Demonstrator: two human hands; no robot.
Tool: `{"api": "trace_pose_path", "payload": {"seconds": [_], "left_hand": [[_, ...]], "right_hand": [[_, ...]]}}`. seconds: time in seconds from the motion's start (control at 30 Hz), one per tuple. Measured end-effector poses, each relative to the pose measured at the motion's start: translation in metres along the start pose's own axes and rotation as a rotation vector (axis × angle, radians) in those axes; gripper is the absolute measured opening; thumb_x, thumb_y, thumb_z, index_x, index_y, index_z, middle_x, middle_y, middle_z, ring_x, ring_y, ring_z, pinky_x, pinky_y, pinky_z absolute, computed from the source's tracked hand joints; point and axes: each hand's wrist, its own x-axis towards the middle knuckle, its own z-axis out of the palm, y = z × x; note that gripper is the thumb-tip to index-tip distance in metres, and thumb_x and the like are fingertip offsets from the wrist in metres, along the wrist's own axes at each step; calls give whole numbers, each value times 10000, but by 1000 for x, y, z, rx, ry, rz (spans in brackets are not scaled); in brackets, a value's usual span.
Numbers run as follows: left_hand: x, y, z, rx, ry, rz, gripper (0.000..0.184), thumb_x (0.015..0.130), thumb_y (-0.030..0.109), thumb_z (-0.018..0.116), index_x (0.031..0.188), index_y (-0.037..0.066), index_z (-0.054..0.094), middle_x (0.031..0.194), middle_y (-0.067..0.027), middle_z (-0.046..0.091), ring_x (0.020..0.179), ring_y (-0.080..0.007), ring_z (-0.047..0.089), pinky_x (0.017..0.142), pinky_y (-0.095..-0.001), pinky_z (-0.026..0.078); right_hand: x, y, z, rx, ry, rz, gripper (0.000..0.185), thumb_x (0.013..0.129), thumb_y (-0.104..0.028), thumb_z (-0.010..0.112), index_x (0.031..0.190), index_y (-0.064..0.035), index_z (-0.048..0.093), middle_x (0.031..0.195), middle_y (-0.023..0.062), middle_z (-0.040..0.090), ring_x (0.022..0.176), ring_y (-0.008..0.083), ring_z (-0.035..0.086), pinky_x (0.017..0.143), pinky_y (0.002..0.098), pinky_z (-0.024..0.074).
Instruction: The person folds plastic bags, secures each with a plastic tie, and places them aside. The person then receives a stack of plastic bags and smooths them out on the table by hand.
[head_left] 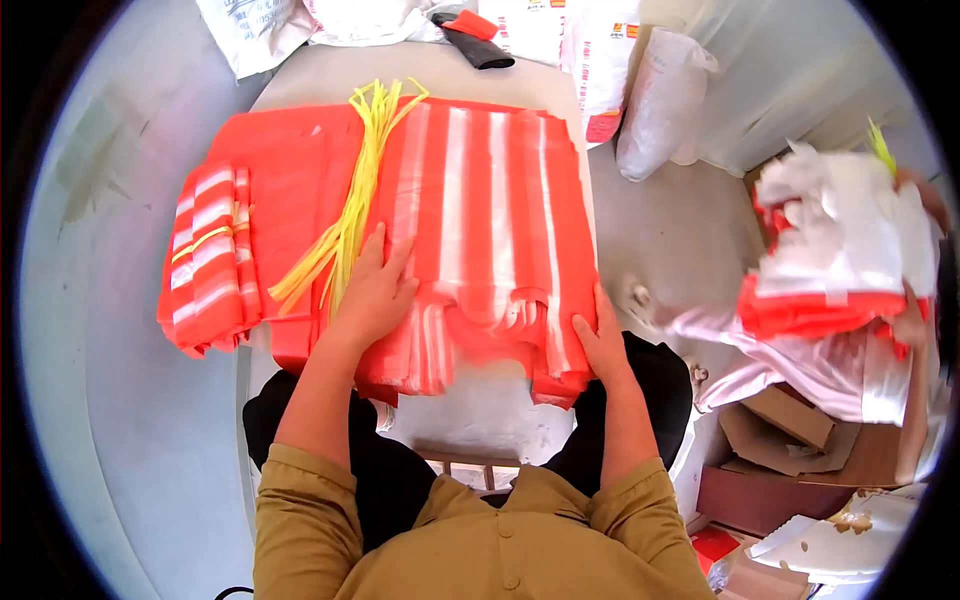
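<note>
A flat stack of red plastic bags with white stripes (500, 210) lies in front of me, its near edge cut out like vest-bag handles. My left hand (377, 285) rests on the stack's left side with fingers spread. Against its fingertips lies a bundle of yellow plastic strips (365, 200), stretched across the red sheets. My right hand (603, 335) lies along the right near edge, thumb apart from the fingers. To the left sits a folded bundle of striped bags (212, 255), bound with a yellow tie.
White printed sacks (600, 60) and a black-and-red object (475, 40) are at the table's far end. On the right, another person holds a red and white bundle (830, 240). Below that person are an open cardboard box (780, 430) and a chipped white board (850, 540).
</note>
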Motion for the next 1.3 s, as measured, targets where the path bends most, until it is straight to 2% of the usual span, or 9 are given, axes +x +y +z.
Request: {"api": "trace_pose_path", "payload": {"seconds": [0.1,0.27,0.47,0.6,0.7,0.9,1.03,1.17,1.3], "left_hand": [[-4,-14,7,-78,71,12,574,1004,255,602,1535,81,472,1657,-295,247,1535,-444,258,1250,-465,254],[-11,-34,16,-83,104,42,575,1024,271,589,1550,77,459,1664,-250,279,1546,-393,272,1250,-421,254],[-14,-29,-2,-1139,163,-287,544,1126,367,366,1574,66,430,1650,-155,358,1531,-251,326,1246,-369,253],[-8,-39,4,-1285,193,-212,658,1120,405,317,1599,-46,289,1665,-154,328,1546,-240,288,1285,-368,172],[-9,-31,3,-1327,232,-300,589,1135,400,307,1540,-11,428,1577,-145,452,1446,-237,430,1208,-356,346],[-3,-68,10,-1623,228,-192,726,1086,545,363,1570,4,332,1578,-168,437,1413,-315,470,1188,-434,382],[4,-80,0,-1794,134,-112,836,1054,642,400,1589,14,268,1578,-184,428,1391,-368,496,1174,-485,407],[-12,-37,-29,-1859,18,-144,818,1045,644,429,1570,24,338,1538,-185,481,1367,-342,525,1155,-474,435],[-26,-13,-63,-1579,-1,-479,669,1053,536,516,1487,28,496,1441,-155,581,1283,-285,597,1074,-429,501]], "right_hand": [[-13,11,11,378,84,235,761,988,-267,673,1592,24,313,1585,192,441,1431,263,458,1169,366,367],[-19,2,10,585,82,312,746,990,-281,694,1595,-22,343,1561,136,468,1375,221,491,1133,350,401],[-15,18,17,526,116,321,729,991,-283,701,1586,-34,362,1535,118,493,1349,223,508,1125,358,413],[-13,30,22,546,124,242,706,995,-279,655,1576,-3,364,1538,173,487,1374,263,502,1141,380,404],[-19,34,23,677,74,250,689,1003,-271,649,1578,-20,365,1525,162,497,1356,259,517,1134,381,418],[-23,17,25,923,-24,282,657,1017,-256,637,1582,-56,367,1499,141,517,1320,250,545,1119,382,447],[-14,27,22,875,86,191,638,1027,-246,629,1585,-79,368,1481,127,530,1296,244,564,1110,383,465],[-8,41,13,710,284,14,609,1109,-345,473,1594,-5,335,1540,169,462,1328,238,533,1098,357,446],[-9,-55,-27,581,-17,108,585,1091,-274,496,1600,-31,340,1530,111,474,1307,212,527,1098,340,434]]}}
